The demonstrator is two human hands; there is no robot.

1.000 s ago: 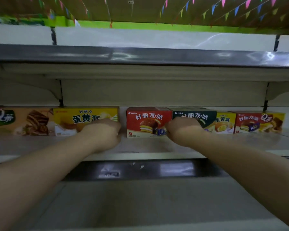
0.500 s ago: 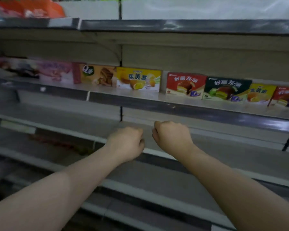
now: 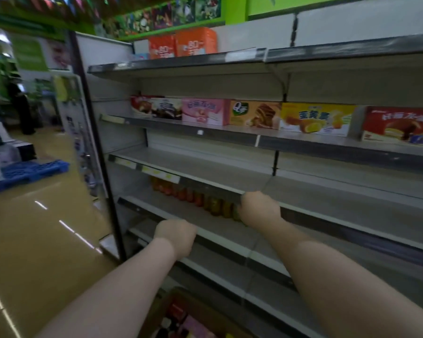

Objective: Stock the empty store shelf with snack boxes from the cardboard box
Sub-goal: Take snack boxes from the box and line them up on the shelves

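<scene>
- Half a second ago both hands hung in front of the bare lower shelves with the stocked row just above; a second ago they were up at that row, at the boxes. Now the view has swung left and down, and the cardboard box [image 3: 181, 318] shows at the bottom edge.
- I judge this as the return trip: the last boxes are placed and the person is heading back to the carton for more.
- The left hand [image 3: 177, 236] is a curled fist holding nothing, in front of a lower shelf edge.
- The right hand [image 3: 259, 208] is likewise curled and empty, at the lip of the shelf above, near a row of small bottles [image 3: 200, 198]; whether it touches the lip I cannot tell.
- The snack boxes [image 3: 254, 114] stand in one row on the upper-middle shelf [image 3: 230, 132], printed fronts facing the aisle, long axes running along the shelf edge, set side by side.
- The yellow box [image 3: 315, 118] and the red box [image 3: 401, 126] sit with a small gap between them.
- The shelves below are bare, so much stocking remains.
- What lies in the carton is blurred; some coloured packs show.
</scene>
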